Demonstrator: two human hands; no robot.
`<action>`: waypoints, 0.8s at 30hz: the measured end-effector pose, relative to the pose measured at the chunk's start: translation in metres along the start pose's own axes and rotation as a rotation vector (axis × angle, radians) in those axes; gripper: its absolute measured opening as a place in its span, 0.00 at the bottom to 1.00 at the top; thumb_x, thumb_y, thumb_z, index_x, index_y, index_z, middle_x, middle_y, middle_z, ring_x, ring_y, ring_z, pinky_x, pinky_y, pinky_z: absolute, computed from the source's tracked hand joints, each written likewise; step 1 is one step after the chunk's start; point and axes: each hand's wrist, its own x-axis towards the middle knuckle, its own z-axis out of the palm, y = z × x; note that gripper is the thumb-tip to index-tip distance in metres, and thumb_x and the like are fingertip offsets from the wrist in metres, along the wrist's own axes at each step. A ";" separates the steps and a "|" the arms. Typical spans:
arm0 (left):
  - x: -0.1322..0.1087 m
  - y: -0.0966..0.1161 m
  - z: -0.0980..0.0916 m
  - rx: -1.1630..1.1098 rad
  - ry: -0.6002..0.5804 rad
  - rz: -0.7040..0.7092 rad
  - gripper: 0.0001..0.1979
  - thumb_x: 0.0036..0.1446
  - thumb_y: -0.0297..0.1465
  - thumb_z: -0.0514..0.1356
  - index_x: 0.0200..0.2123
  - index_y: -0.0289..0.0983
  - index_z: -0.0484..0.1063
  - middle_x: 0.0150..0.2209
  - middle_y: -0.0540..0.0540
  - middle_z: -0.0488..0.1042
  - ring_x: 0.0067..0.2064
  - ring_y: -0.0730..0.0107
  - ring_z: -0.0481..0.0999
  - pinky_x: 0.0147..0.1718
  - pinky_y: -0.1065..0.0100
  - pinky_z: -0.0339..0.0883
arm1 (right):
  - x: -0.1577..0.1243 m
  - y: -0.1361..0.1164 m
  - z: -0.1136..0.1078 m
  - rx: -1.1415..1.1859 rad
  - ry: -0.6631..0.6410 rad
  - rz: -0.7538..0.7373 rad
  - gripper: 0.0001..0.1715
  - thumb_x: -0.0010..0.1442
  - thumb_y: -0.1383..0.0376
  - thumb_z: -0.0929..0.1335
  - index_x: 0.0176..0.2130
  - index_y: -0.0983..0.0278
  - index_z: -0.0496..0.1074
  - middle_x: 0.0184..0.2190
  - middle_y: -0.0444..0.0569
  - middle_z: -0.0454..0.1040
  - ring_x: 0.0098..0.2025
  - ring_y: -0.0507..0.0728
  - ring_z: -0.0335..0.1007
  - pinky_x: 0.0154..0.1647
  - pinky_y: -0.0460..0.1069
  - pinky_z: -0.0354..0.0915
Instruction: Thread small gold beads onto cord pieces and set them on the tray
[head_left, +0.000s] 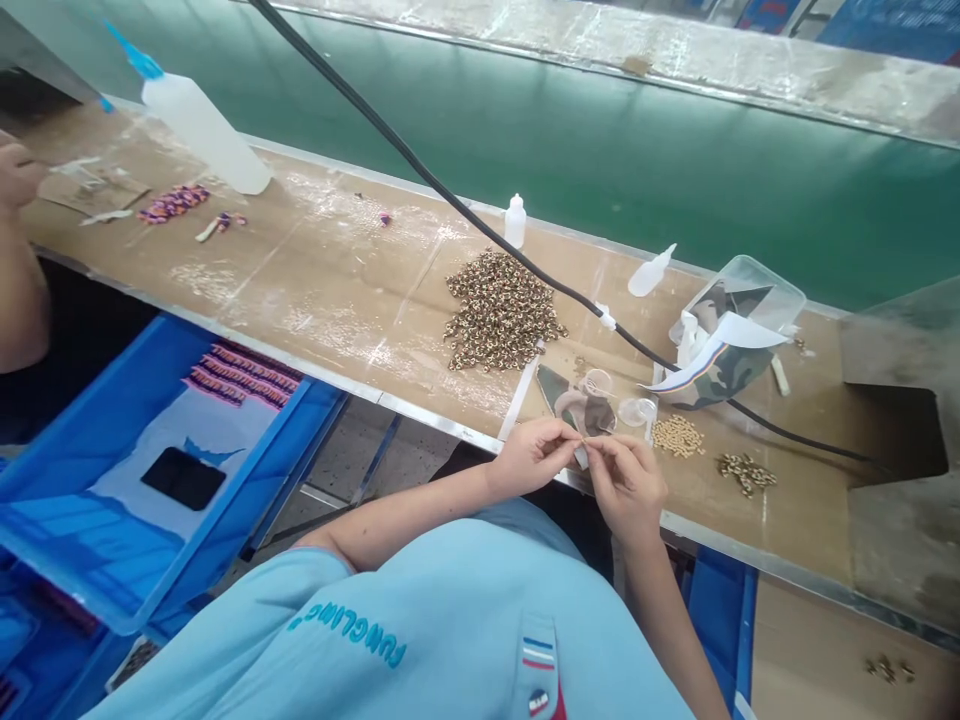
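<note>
A worker's left hand [531, 457] and right hand [626, 487] pinch a tiny item [583, 447], too small to identify, between closed fingertips [574, 436] at the table's front edge [450, 423], within easy reach of heaped beads [504, 310].

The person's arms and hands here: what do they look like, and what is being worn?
The left hand and right hand are bare, with no gloves, and the forearms are bare too. A light blue short-sleeved shirt covers the upper arms. It has teal lettering and a tab with red, white and blue stripes.
</note>
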 end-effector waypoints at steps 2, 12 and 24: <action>-0.002 -0.002 0.000 0.171 0.025 0.130 0.10 0.59 0.31 0.54 0.33 0.33 0.73 0.28 0.46 0.74 0.30 0.76 0.72 0.31 0.74 0.67 | -0.002 0.002 0.000 0.018 -0.002 0.004 0.05 0.60 0.67 0.66 0.36 0.61 0.73 0.31 0.46 0.72 0.32 0.50 0.70 0.32 0.46 0.69; -0.002 0.000 0.002 0.347 -0.014 0.145 0.11 0.60 0.31 0.51 0.32 0.35 0.73 0.29 0.45 0.75 0.33 0.73 0.73 0.36 0.73 0.66 | -0.009 0.011 0.002 0.171 -0.041 0.124 0.06 0.59 0.66 0.66 0.34 0.63 0.74 0.31 0.47 0.72 0.31 0.50 0.69 0.31 0.45 0.68; -0.005 -0.007 0.007 0.353 -0.004 0.100 0.12 0.60 0.32 0.51 0.34 0.35 0.74 0.31 0.42 0.77 0.34 0.71 0.74 0.36 0.72 0.68 | -0.009 0.018 0.004 0.161 -0.063 0.113 0.07 0.60 0.64 0.66 0.33 0.63 0.73 0.31 0.47 0.71 0.29 0.51 0.69 0.29 0.46 0.68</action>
